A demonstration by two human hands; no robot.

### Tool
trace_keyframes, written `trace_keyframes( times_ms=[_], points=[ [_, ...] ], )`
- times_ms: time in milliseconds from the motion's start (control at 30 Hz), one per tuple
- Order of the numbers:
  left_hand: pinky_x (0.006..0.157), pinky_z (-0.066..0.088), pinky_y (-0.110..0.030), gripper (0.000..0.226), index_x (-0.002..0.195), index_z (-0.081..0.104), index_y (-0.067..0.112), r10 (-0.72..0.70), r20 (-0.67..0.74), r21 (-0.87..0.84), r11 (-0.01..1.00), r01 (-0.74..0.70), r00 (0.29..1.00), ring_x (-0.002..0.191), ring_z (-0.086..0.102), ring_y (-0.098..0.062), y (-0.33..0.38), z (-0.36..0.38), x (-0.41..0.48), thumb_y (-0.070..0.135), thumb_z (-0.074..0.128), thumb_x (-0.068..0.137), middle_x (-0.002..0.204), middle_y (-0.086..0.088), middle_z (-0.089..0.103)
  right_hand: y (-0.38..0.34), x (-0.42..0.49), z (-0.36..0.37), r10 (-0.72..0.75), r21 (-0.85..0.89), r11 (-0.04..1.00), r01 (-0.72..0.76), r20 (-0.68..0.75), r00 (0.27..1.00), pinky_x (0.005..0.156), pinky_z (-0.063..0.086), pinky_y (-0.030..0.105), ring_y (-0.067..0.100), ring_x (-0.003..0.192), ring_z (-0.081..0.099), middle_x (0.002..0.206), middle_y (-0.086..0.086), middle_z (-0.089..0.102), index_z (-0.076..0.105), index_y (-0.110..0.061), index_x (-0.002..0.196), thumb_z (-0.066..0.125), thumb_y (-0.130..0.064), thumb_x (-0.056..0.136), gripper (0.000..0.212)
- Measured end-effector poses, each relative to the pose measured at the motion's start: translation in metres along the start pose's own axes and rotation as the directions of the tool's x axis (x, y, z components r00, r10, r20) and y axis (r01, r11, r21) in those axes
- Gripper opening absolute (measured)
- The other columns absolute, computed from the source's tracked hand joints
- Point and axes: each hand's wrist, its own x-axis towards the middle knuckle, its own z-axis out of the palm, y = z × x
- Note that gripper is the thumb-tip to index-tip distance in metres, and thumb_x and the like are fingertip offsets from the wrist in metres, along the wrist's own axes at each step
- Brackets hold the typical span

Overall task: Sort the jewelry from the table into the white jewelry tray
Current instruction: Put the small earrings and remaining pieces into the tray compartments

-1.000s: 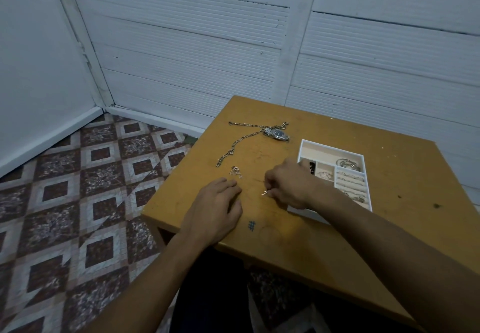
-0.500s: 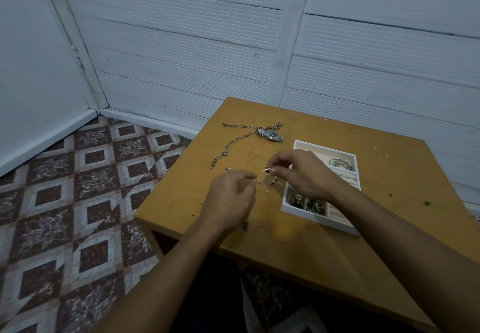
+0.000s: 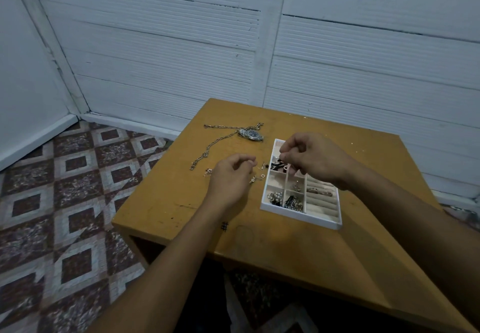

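1. Head view, looking down on orange-brown wooden table; right hand raised over far-left cells of white rectangular divided jewelry tray. Thumb and forefinger pinched together, apparently on tiny silver piece, too small to name.
2. Key relation: pinched piece directly above tray, with dark-filled far cell just below fingertips. Judged a short drop straight down, with no sideways travel needed.
3. Left of tray, left hand just above table, fingers loosely curled, nothing visible in grip.
4. Yet to sort: small silver heart charm and little gold-toned earring, both between left hand and tray, nearer left hand. Small studs on that hand's outer side.
5. Farther back: long silver link chain, long axis running near-left to far-right. Silver wristwatch with dark dial just past tray's far-left corner.
6. Tray contents:
   - pearly bead cluster in near-left cell
   - dark tangled pieces in next cell
   - one small item in middle cell
   - rings in cream ring-roll column on right
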Motion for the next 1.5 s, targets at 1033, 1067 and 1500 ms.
trace_keyframes(
  times_ms=[1033,1067,1500],
  points=[
    [0.053,0.044,-0.016,0.008,0.083,0.069,0.022,0.113,0.187,0.165,0.976,-0.145,0.976,0.06,0.052,-0.004,0.008,0.041,0.003,0.023,0.065,0.089,0.069,0.005,0.061,0.016,-0.011,-0.042,0.113,-0.205,0.975,-0.083,0.137,0.984,0.067,0.048,0.027,0.011,0.068,0.062,0.079,0.003,0.073,0.075,-0.013,0.083,0.073,-0.012,0.082,0.002],
    [0.053,0.043,-0.016,0.008,0.083,0.069,0.021,0.111,0.185,0.164,0.976,-0.142,0.976,0.058,0.051,-0.003,0.007,0.041,0.004,0.023,0.065,0.089,0.068,0.006,0.06,0.017,-0.011,-0.045,0.12,-0.22,0.972,-0.085,0.15,0.981,0.069,0.049,0.027,0.011,0.07,0.062,0.079,0.002,0.074,0.075,-0.013,0.084,0.072,-0.013,0.083,0.003],
    [0.073,0.058,-0.046,0.007,0.087,0.07,0.02,0.032,0.162,0.153,0.987,-0.057,0.986,0.081,0.067,-0.021,0.003,0.045,0.005,0.022,0.064,0.089,0.082,-0.002,0.068,0.004,-0.003,-0.059,0.095,-0.219,0.973,-0.072,0.097,0.991,0.064,0.046,0.023,0.007,0.071,0.063,0.082,-0.003,0.074,0.075,-0.017,0.088,0.069,-0.017,0.086,0.006]
  ],
)
